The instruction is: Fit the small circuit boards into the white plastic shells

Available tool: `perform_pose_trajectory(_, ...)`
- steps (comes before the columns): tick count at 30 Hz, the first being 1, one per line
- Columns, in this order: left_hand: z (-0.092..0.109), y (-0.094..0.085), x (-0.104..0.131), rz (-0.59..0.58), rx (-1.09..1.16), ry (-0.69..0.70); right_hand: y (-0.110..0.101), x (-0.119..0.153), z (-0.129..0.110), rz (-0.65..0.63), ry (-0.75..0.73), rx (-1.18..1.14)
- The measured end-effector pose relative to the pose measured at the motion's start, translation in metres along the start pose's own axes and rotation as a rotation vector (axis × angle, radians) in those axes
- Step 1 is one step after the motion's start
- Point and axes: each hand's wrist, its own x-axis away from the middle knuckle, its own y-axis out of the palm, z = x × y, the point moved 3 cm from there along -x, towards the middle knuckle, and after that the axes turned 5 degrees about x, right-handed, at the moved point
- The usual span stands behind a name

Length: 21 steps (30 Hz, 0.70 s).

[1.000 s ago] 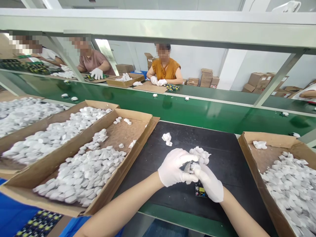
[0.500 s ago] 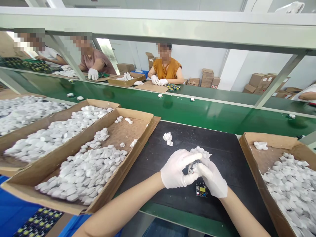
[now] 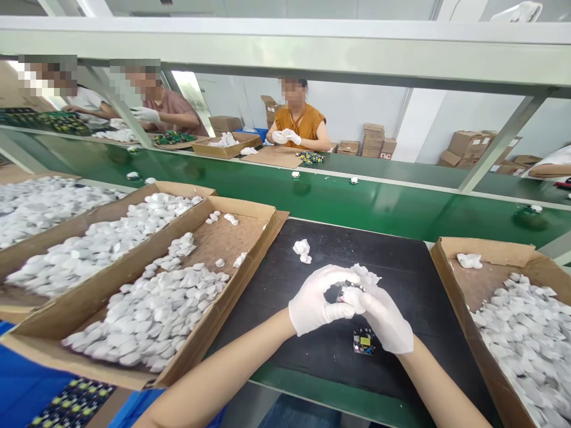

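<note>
White gloves cover both hands over the black mat (image 3: 285, 333). My left hand (image 3: 319, 299) grips a small circuit board (image 3: 342, 292) by its edges between thumb and fingers. A white piece (image 3: 354, 299) lies against the board's face. My right hand (image 3: 386, 315) has its fingers closed at the right side of the board and the white piece; the fingertips partly hide the contact. Just below the hands, a second circuit board (image 3: 364, 342) with a yellow part rests on the mat. White pieces (image 3: 368, 274) lie behind my right hand, and a few more (image 3: 302, 250) sit farther left.
Cardboard trays of white pieces stand at the left (image 3: 263, 249) and right (image 3: 486, 356). Beyond the mat runs a green belt (image 3: 383, 208) carrying small items. Across it, people with gloved hands work under a metal frame (image 3: 285, 47). More boards (image 3: 71, 404) lie lower left.
The held board has turned, showing more of its face and the white piece. My left fingers have opened slightly wider around it. Items on the belt have shifted right, and the people's hands have moved.
</note>
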Motion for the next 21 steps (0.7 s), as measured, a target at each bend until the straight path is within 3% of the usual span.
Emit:
perform_pose_trajectory(5,-0.007,0.005,-0.001,-0.12,-0.025,0.059,0.001,0.001,-0.013,0.014,0.025,-0.032)
perform_pose_trajectory(11,-0.014,0.01,0.003,-0.159,-0.108,0.056,0.003,-0.002,-0.019,0.076,0.094,0.016)
perform_pose_trajectory(18,-0.007,0.009,0.003,-0.267,0.044,0.058,0.002,-0.003,-0.026,0.06,0.072,0.098)
perform_pose_trajectory(21,-0.006,0.01,0.001,-0.257,0.131,0.068,0.004,-0.001,-0.024,0.066,0.096,0.116)
